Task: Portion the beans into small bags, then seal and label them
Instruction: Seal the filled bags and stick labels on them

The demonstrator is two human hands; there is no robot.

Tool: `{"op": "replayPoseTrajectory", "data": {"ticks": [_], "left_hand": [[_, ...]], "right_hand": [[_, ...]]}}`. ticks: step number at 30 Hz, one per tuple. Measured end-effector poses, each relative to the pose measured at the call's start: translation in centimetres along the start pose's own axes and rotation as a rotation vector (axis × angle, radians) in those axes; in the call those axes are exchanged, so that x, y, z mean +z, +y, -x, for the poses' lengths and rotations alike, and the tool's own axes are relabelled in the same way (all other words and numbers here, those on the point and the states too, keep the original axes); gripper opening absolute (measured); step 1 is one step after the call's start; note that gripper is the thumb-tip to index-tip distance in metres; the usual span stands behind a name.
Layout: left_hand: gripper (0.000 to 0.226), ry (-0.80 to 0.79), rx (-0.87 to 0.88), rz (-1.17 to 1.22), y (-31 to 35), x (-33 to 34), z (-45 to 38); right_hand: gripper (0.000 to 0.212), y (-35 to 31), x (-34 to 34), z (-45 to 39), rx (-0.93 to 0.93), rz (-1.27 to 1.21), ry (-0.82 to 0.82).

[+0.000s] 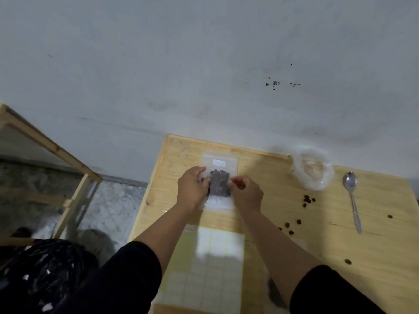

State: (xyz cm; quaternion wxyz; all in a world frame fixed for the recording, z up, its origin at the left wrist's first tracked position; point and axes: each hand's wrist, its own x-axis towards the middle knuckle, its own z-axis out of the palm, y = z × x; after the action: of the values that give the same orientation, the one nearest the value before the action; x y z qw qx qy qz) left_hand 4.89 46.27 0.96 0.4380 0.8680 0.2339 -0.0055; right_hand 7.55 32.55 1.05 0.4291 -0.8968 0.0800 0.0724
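Between both hands' grip: labelled bean bag (219, 177), flat on table (340, 223).

Light wooden table (374, 279) against a grey wall, clear labelled bag of dark beans (219, 177) at its far middle, sheet of blank labels (204, 268) near the front, crumpled plastic bag (314, 169), metal spoon (352, 196), scattered loose beans (307, 199) at right

both hands (192, 186) on bean bag (219, 177)
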Motion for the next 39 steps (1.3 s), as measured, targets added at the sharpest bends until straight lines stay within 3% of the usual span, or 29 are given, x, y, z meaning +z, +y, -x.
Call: {"op": "replayPoseTrajectory", "data": {"ticks": [9,17,21,24,28,34,39], "left_hand": [[0.046,-0.083,0.157,-0.25,0.3,-0.6,1.5],[0.043,-0.063,0.447,-0.376,0.8,-1.1,6.2],[0.038,-0.114,0.696,-0.405,0.1,-0.1,9.3],[0.035,-0.174,0.744,-0.368,-0.3,1.4,11.9],[0.05,-0.329,0.629,-0.34,0.7,3.3,15.8],[0.054,-0.505,0.517,-0.416,1.5,6.6,18.7],[0.054,-0.519,0.411,-0.427,1.7,9.2,19.5]], "right_hand": [[0.035,-0.2,-0.1,1.8,-0.447,0.459,-0.024],[0.039,0.1,-2.3,7.1,-0.61,0.725,0.016],[0.04,2.1,-4.1,11.0,-0.514,0.729,0.044],[0.044,4.3,-5.6,13.8,-0.392,0.74,0.07],[0.043,7.8,-7.7,16.2,-0.242,0.743,0.086],[0.048,12.1,-10.1,17.4,-0.089,0.645,0.124],[0.05,14.3,-10.8,17.0,0.018,0.475,0.073]]}}
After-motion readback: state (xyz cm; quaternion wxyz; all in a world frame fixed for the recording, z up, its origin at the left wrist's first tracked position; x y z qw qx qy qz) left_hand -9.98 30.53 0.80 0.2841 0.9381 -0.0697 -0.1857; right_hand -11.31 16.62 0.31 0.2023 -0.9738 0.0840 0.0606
